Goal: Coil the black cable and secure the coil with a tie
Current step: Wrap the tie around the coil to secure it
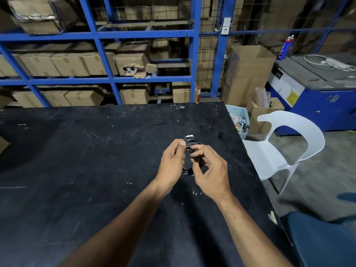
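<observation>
Item: black cable (pixel 193 142), gathered in a small coil, held above the right-centre of the black desk (pixel 81 151) between both hands. Left hand (pixel 172 165): fingers clenched on the coil's left side, thumb pressed on the top strands. Right hand (pixel 211 171): fingers pinching the coil's near-right part, thumb and forefinger curled round it. White tab (pixel 189 136): showing at the coil's far edge; whether it is a tie cannot be told. Surroundings: white chair (pixel 285 145) beside the desk's right edge; blue shelving (pixel 107 79) with cardboard boxes beyond.
</observation>
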`<control>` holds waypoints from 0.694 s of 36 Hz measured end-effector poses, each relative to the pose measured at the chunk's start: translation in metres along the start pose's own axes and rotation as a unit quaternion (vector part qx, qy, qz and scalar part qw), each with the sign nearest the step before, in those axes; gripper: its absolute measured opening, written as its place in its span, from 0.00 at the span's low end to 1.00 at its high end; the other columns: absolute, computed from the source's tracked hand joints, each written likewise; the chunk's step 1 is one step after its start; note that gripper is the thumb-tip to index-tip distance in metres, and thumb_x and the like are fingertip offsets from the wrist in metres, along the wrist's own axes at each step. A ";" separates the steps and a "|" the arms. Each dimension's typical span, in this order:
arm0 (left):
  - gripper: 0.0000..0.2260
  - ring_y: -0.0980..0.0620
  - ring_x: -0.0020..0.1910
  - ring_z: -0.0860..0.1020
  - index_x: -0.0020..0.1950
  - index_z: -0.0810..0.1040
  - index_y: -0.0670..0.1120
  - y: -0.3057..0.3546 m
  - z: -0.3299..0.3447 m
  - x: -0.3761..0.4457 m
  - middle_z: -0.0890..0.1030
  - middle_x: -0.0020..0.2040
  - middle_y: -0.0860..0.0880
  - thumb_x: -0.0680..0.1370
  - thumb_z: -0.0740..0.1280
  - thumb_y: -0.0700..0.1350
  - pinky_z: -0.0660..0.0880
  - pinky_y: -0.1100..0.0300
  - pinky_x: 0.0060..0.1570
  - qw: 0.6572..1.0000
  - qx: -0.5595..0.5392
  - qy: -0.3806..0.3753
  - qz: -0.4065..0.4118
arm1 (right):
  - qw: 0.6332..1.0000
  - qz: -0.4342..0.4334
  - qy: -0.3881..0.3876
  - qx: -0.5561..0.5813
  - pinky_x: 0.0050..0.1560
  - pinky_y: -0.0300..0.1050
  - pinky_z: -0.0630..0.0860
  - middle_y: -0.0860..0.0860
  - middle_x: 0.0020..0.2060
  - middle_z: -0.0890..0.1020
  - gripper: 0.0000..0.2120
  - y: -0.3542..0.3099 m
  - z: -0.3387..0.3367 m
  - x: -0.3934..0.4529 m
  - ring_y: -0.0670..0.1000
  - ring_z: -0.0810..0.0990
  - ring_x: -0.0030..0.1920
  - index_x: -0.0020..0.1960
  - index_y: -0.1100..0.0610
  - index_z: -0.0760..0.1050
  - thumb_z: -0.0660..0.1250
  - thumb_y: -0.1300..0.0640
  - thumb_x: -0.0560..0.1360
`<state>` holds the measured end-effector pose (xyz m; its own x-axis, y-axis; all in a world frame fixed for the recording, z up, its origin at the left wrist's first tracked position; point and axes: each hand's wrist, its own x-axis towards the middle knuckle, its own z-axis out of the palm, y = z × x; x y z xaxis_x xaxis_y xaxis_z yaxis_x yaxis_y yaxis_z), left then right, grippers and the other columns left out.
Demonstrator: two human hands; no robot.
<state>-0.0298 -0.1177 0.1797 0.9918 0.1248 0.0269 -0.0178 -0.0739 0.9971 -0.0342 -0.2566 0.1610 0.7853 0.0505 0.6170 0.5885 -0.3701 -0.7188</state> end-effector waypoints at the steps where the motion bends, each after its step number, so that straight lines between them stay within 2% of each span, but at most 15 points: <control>1: 0.13 0.58 0.30 0.64 0.54 0.81 0.49 -0.002 -0.001 -0.001 0.66 0.30 0.59 0.86 0.59 0.52 0.64 0.61 0.32 1.000 0.001 0.002 0.002 | 1.000 -0.002 0.003 -0.010 0.53 0.51 0.84 0.47 0.55 0.86 0.08 -0.001 -0.001 -0.001 0.48 0.86 0.58 0.51 0.58 0.80 0.69 0.69 0.76; 4: 0.12 0.59 0.30 0.63 0.54 0.83 0.56 -0.005 -0.003 -0.004 0.67 0.29 0.60 0.85 0.59 0.53 0.64 0.62 0.33 1.000 0.013 -0.001 0.019 | 0.998 -0.021 0.024 -0.049 0.47 0.49 0.85 0.48 0.50 0.88 0.07 -0.007 -0.006 -0.001 0.46 0.87 0.51 0.52 0.60 0.83 0.71 0.68 0.77; 7: 0.12 0.63 0.29 0.70 0.58 0.82 0.54 -0.006 -0.006 -0.007 0.73 0.30 0.63 0.86 0.59 0.52 0.65 0.62 0.36 0.998 0.040 -0.014 0.042 | 0.993 -0.059 0.025 -0.102 0.40 0.46 0.83 0.50 0.46 0.88 0.05 -0.013 -0.012 0.001 0.47 0.86 0.41 0.51 0.61 0.85 0.72 0.68 0.78; 9: 0.11 0.68 0.32 0.74 0.60 0.82 0.53 -0.005 -0.008 -0.009 0.78 0.33 0.67 0.87 0.59 0.50 0.67 0.63 0.39 0.997 0.060 -0.024 0.049 | 0.990 -0.077 0.021 -0.120 0.40 0.47 0.83 0.51 0.45 0.88 0.05 -0.017 -0.016 0.003 0.49 0.86 0.40 0.50 0.61 0.85 0.73 0.69 0.77; 11: 0.11 0.68 0.35 0.76 0.60 0.82 0.55 -0.001 -0.009 -0.010 0.80 0.36 0.68 0.87 0.59 0.50 0.69 0.66 0.39 0.994 0.089 -0.024 0.055 | 0.986 -0.095 0.018 -0.138 0.41 0.47 0.84 0.52 0.45 0.88 0.06 -0.020 -0.018 0.004 0.50 0.88 0.42 0.50 0.62 0.86 0.73 0.70 0.76; 13: 0.11 0.63 0.36 0.78 0.59 0.82 0.58 0.002 -0.009 -0.010 0.83 0.41 0.65 0.87 0.59 0.50 0.71 0.67 0.39 0.990 0.123 -0.022 0.058 | 0.983 -0.107 0.020 -0.150 0.40 0.47 0.84 0.52 0.45 0.88 0.06 -0.023 -0.022 0.006 0.51 0.88 0.42 0.49 0.62 0.86 0.73 0.70 0.76; 14: 0.11 0.59 0.37 0.79 0.59 0.82 0.59 0.004 -0.009 -0.010 0.84 0.43 0.62 0.87 0.59 0.51 0.73 0.64 0.39 0.988 0.143 -0.020 0.055 | 0.982 -0.110 0.025 -0.153 0.39 0.46 0.83 0.52 0.45 0.87 0.05 -0.024 -0.023 0.007 0.50 0.87 0.41 0.48 0.61 0.86 0.73 0.69 0.76; 17: 0.11 0.49 0.47 0.83 0.59 0.82 0.59 0.006 -0.008 -0.010 0.87 0.49 0.57 0.86 0.60 0.52 0.78 0.53 0.52 0.982 0.179 -0.022 0.054 | 0.983 -0.106 0.037 -0.147 0.36 0.46 0.82 0.51 0.42 0.86 0.03 -0.024 -0.028 0.010 0.49 0.84 0.37 0.45 0.61 0.86 0.74 0.66 0.77; 18: 0.11 0.48 0.48 0.84 0.59 0.81 0.58 0.006 -0.008 -0.011 0.87 0.49 0.55 0.86 0.59 0.52 0.79 0.50 0.54 0.980 0.188 -0.030 0.058 | 0.985 -0.096 0.029 -0.141 0.36 0.47 0.81 0.51 0.42 0.85 0.03 -0.024 -0.030 0.012 0.49 0.84 0.37 0.45 0.61 0.85 0.74 0.66 0.77; 20: 0.09 0.49 0.44 0.84 0.59 0.79 0.58 0.006 -0.009 -0.011 0.87 0.47 0.52 0.86 0.59 0.53 0.80 0.50 0.50 0.974 0.212 -0.051 0.070 | 0.990 -0.060 -0.004 -0.129 0.38 0.48 0.81 0.49 0.41 0.84 0.04 -0.023 -0.034 0.016 0.49 0.83 0.37 0.46 0.59 0.85 0.75 0.66 0.76; 22: 0.07 0.55 0.35 0.79 0.58 0.77 0.59 0.003 -0.011 -0.011 0.85 0.43 0.51 0.86 0.59 0.53 0.77 0.53 0.44 0.967 0.231 -0.069 0.084 | 0.994 -0.015 -0.046 -0.098 0.42 0.46 0.82 0.48 0.40 0.85 0.06 -0.021 -0.039 0.023 0.47 0.84 0.39 0.47 0.58 0.84 0.75 0.67 0.75; 25: 0.06 0.55 0.30 0.75 0.58 0.76 0.59 0.001 -0.016 -0.011 0.85 0.45 0.51 0.86 0.60 0.54 0.74 0.57 0.39 0.967 0.226 -0.082 0.086 | 0.992 0.052 -0.109 -0.042 0.46 0.43 0.84 0.48 0.40 0.87 0.07 -0.017 -0.047 0.032 0.45 0.88 0.41 0.47 0.57 0.84 0.74 0.68 0.76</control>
<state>-0.0431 -0.1034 0.1817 0.9863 -0.0843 0.1416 -0.1648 -0.5085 0.8452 -0.0280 -0.2927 0.2082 0.8689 0.2037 0.4512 0.4917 -0.4598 -0.7394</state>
